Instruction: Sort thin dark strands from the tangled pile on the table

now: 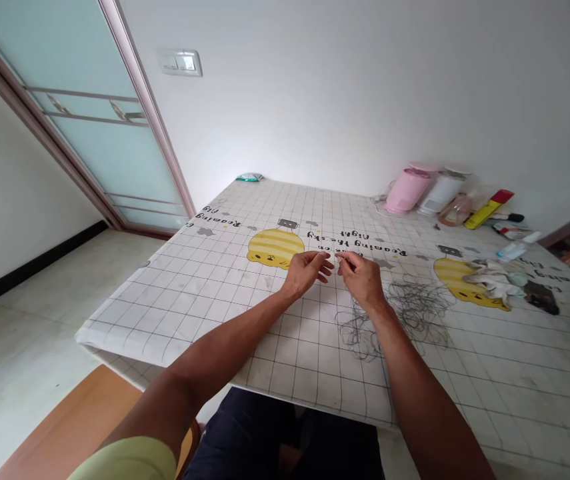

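Note:
My left hand is over the table, thumb and index finger pinched together, the other fingers loosely curled. Just to its right, my right hand is closed in a pinch, its fingertips almost meeting those of the left across a small gap. Whatever lies between the fingertips is too fine to make out. A loose tangle of thin, dark grey wire or thread spreads on the tablecloth beside and partly behind my right wrist and forearm.
A white checked tablecloth with yellow cartoon prints covers the table. Against the wall stand a pink container, a white one and a yellow can with a red cap. A crumpled cloth and a clear bottle are at right.

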Motion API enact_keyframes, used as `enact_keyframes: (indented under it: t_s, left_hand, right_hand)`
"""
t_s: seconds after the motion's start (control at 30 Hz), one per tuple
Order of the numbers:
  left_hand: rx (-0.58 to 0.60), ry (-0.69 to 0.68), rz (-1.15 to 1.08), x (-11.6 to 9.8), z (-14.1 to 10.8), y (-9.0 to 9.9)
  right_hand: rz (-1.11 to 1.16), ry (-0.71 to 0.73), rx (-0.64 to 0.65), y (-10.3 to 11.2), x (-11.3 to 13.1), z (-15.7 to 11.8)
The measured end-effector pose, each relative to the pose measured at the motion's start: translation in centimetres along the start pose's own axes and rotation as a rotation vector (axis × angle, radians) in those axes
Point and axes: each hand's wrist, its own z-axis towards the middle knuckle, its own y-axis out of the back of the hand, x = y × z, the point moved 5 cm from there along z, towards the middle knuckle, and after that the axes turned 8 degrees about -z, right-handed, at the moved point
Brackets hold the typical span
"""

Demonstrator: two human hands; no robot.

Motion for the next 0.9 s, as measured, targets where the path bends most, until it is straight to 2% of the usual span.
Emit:
enact_keyframes:
  t_s: [0.13,0.23,0.3,0.37,0.5,0.63,0.7,0.77,0.9]
  left_hand:
    - [-0.02,-0.004,0.012,0.2,0.2,0.1]
    - [-0.011,0.027,0.115,0.4,0.0,0.3]
    - [0.054,-0.02,0.255,0.0,-0.7,0.5]
    - [0.147,-0.132,0.421,-0.7,-2.0,1.0]
    - [0.327,-0.334,0.687,-1.5,-5.0,2.6]
    - [0.475,-0.444,0.906,-0.9,-6.9,3.4]
    - [0.522,-0.448,0.964,-0.4,-7.0,3.3]
    - [0.55,-0.44,0.994,0.1,-6.9,2.9]
    - [0.558,-0.39,1.016,1.1,-6.3,2.5]
  right_hand:
    - [-0.011,-0.031,-0.054,0.3,0.0,0.1]
    - [-0.014,-0.089,-0.093,0.6,-0.5,0.1]
    - [-0.017,-0.124,-0.122,0.7,-0.9,0.1]
    - [0.002,-0.175,-0.125,0.6,-1.2,0.0]
    - [0.024,-0.233,-0.024,-0.1,-0.4,0.4]
    - [-0.088,-0.138,0.164,-1.5,3.8,2.2]
    - [-0.14,-0.075,0.254,-3.1,6.3,3.6]
    - [-0.138,-0.037,0.336,-5.7,8.6,5.3]
    - [-0.028,-0.095,0.445,-13.5,11.2,9.6]
